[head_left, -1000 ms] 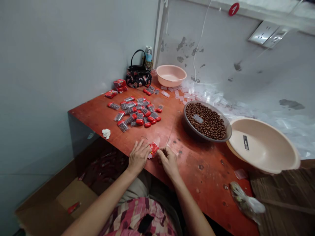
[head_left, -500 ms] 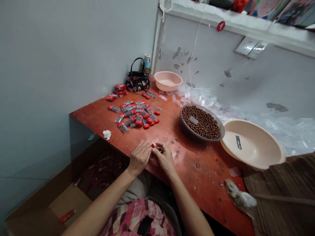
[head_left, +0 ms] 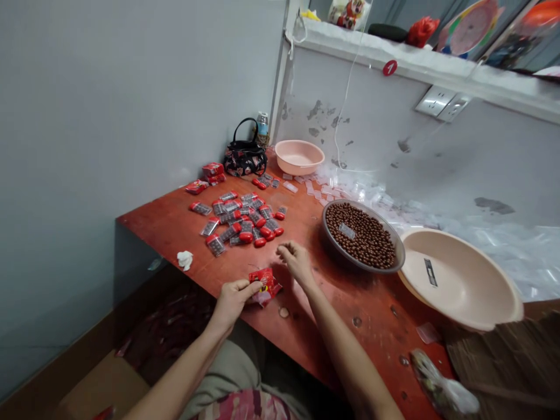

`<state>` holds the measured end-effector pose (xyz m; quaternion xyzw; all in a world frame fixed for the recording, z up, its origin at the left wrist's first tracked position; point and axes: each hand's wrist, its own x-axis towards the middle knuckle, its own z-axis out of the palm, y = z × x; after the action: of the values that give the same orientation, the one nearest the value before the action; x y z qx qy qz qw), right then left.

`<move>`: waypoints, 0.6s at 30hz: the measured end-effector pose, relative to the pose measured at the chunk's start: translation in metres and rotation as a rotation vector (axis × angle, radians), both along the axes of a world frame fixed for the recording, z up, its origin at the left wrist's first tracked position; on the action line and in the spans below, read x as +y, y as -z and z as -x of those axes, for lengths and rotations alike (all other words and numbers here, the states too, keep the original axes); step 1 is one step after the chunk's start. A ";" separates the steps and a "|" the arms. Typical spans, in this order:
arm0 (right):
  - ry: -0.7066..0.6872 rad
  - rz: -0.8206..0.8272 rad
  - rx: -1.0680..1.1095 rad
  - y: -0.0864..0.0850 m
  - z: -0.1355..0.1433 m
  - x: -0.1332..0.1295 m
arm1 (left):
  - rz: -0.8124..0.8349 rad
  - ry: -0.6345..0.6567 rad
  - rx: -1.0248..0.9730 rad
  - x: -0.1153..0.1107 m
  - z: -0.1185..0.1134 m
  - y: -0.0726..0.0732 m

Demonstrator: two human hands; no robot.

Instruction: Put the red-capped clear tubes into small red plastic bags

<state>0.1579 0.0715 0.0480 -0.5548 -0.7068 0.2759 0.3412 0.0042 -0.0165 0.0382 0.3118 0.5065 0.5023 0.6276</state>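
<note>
My left hand is closed on the edge of a red printed packet, thumb on top, just above the table's front edge. My right hand is to the right of the packet and apart from it. Its fingers are loosely bent, with nothing visible in them. Farther back lies a heap of small clear containers with red caps, filled with dark contents. The grey bowl to the right is full of round brown balls, with a small clear plastic case lying on them.
A wide beige basin stands right of the bowl; a smaller pink basin is at the back. Red packets are stacked near a black flowered handbag. Crumpled tissue lies at the left edge. Clear plastic pieces line the wall.
My hands were together over a small red item; now they are apart. My left hand shows the packet lower and to the left, and my right hand has moved up and away. The view has tilted up.
</note>
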 end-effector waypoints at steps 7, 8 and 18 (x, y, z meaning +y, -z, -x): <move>0.011 -0.092 -0.272 -0.007 0.004 0.123 | 0.131 -0.078 -0.058 0.001 0.009 -0.007; 0.012 -0.095 -0.300 -0.008 0.008 0.136 | 0.116 -0.078 -0.012 0.003 0.012 -0.006; 0.034 -0.144 -0.466 -0.012 0.067 0.244 | -0.180 -0.038 0.516 0.061 0.042 0.005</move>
<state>0.0906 0.3151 0.0598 -0.5894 -0.7749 0.0835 0.2123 -0.0380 0.0443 0.0332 0.4746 0.6087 0.4610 0.4379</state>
